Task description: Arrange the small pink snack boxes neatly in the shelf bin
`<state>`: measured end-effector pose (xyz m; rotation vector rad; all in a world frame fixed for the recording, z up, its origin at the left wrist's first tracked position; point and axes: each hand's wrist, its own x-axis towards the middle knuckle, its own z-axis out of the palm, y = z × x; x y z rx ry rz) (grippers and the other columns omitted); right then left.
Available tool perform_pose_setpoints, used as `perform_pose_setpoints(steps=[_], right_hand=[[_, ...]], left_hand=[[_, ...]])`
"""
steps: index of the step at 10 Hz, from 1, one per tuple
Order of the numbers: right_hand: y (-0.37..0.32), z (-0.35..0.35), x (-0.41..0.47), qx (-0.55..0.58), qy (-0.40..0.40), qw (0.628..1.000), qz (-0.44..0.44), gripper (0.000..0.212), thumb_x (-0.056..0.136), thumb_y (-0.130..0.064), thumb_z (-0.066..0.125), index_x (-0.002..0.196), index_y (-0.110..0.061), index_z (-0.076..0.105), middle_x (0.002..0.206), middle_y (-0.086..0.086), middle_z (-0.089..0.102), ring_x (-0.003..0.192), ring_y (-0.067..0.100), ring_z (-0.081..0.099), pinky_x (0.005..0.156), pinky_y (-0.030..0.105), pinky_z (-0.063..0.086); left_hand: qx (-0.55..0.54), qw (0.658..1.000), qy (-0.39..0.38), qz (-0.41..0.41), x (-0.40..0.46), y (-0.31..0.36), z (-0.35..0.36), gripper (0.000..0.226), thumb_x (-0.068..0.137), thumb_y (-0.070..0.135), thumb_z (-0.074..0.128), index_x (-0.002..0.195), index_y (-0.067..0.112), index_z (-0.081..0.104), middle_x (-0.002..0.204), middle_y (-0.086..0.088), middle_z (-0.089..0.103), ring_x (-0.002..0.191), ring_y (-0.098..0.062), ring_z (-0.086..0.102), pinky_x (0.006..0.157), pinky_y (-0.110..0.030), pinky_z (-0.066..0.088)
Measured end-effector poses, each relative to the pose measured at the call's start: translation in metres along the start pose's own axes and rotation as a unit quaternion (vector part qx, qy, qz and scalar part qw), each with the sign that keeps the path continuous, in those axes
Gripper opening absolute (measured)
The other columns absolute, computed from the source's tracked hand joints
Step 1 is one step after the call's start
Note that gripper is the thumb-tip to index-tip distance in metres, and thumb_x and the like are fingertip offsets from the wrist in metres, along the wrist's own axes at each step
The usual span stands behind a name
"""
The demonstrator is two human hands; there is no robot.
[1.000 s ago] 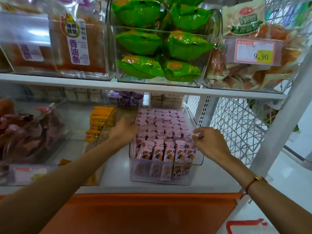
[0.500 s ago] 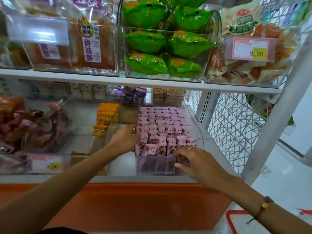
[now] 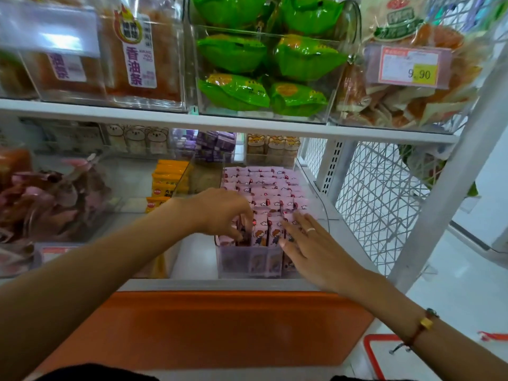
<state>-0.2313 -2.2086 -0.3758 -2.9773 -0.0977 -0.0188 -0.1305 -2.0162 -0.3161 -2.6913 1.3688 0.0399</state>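
Boxes mostly sorted, front row in hand.

Pink snack boxes point(image 3: 262, 193) fill the clear bin point(image 3: 248, 264) on the lower shelf point(image 3: 192, 259), standing upright w/ long axis vertical, faces toward the front; back rows look tidy, front row left to square up. Left hand point(image 3: 220, 213) w/ curled fingers seems to pinch a front-left box, though view's blurry. Right hand point(image 3: 308, 243) flat, fingers straight, pressing the front-right boxes.

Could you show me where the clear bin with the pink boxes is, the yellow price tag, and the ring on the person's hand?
Clear bin point(image 3: 248, 264): head view, on its frosted front wall.
Yellow price tag point(image 3: 424, 74): head view, on the yellow patch reading 9.90.
Ring point(image 3: 311, 230): head view, on the band round a finger of the right hand point(image 3: 316, 251).
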Motion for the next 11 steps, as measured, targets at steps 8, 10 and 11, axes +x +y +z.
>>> perform_pose_setpoints(steps=[8,10,11], right_hand=[[-0.052,-0.003,0.094,0.116,0.080,0.982,-0.128,0.047,0.074,-0.043,0.075,0.117,-0.026,0.064,0.120,0.002,0.058,0.113,0.020,0.051,0.080,0.020,0.038],[-0.056,0.008,0.089,0.136,0.086,0.981,-0.105,0.054,0.072,-0.055,0.069,0.117,-0.027,0.063,0.140,0.006,0.049,0.128,0.026,0.041,0.105,0.045,0.036],[-0.058,-0.014,0.080,0.132,0.035,0.985,-0.110,0.060,0.075,-0.053,0.071,0.127,-0.027,0.056,0.134,0.002,0.050,0.124,0.022,0.043,0.102,0.041,0.039]], left_hand=[[-0.475,0.792,0.280,-0.262,-0.039,0.010,0.069,0.036,0.098,0.029,0.049,0.132,0.018,0.052,0.127,0.000,0.060,0.102,-0.012,0.062,0.083,-0.038,0.057],[-0.488,0.790,0.273,-0.250,-0.039,0.007,0.069,0.034,0.098,0.029,0.049,0.130,0.017,0.054,0.123,0.000,0.061,0.099,-0.013,0.063,0.080,-0.037,0.058],[-0.489,0.795,0.245,-0.263,-0.039,0.004,0.060,0.037,0.098,0.031,0.049,0.133,0.018,0.050,0.127,0.000,0.058,0.100,-0.013,0.062,0.087,-0.040,0.055]])
